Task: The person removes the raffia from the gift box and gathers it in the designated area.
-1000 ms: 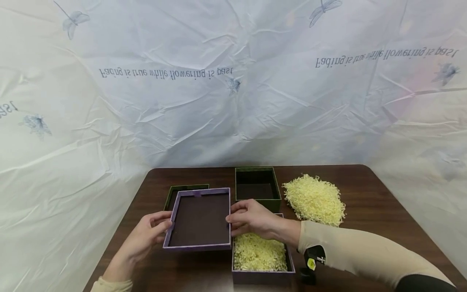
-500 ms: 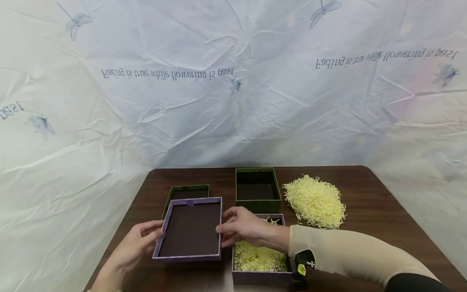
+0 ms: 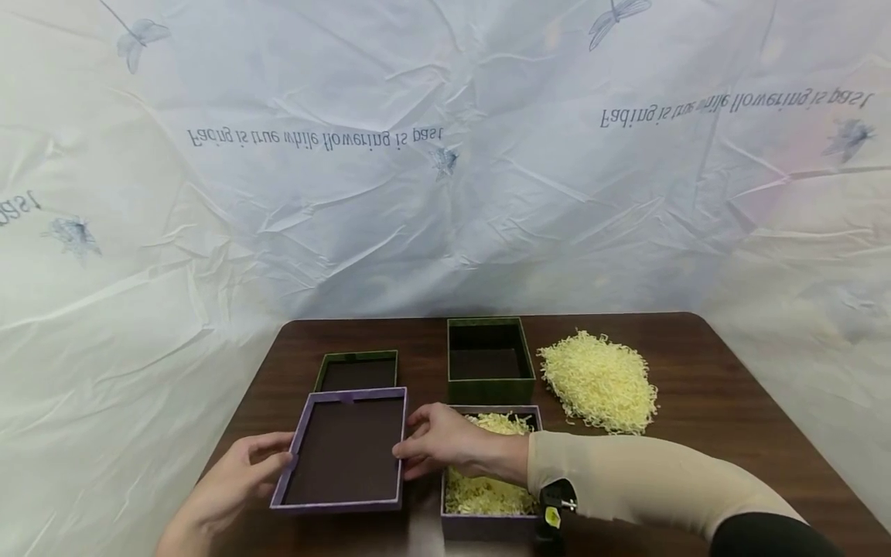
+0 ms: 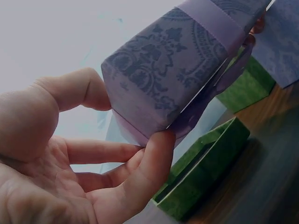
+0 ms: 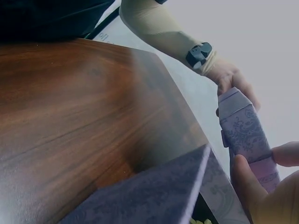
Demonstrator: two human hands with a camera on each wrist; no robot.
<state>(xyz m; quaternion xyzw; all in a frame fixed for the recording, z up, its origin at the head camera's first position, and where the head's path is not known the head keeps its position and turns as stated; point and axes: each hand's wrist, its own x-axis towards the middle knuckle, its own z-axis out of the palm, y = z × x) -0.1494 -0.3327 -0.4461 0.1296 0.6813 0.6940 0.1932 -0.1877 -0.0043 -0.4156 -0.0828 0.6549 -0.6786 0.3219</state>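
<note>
My two hands hold a purple patterned box lid (image 3: 344,452) by its opposite sides, its dark inside facing up. My left hand (image 3: 233,476) grips the left edge; the left wrist view has thumb and fingers (image 4: 159,158) pinching a corner of the lid. On the other edge is my right hand (image 3: 445,441), its thumb and a finger on the lid's side in the right wrist view. Below the right forearm stands the purple box (image 3: 487,527), filled with pale yellow shredded paper (image 3: 483,495). The forearm hides part of that filling.
Behind the purple box stands an open green box (image 3: 490,391). A green lid (image 3: 358,357) lies at the back left, partly covered by the purple lid. Loose yellow shredded paper (image 3: 599,383) forms a heap on the brown table (image 3: 685,387). White sheeting (image 3: 362,232) surrounds the table.
Both hands have moved the purple lid left and nearer the person, off the green lid's front part. The right forearm now crosses over the purple box. Other boxes and the heap stay put.
</note>
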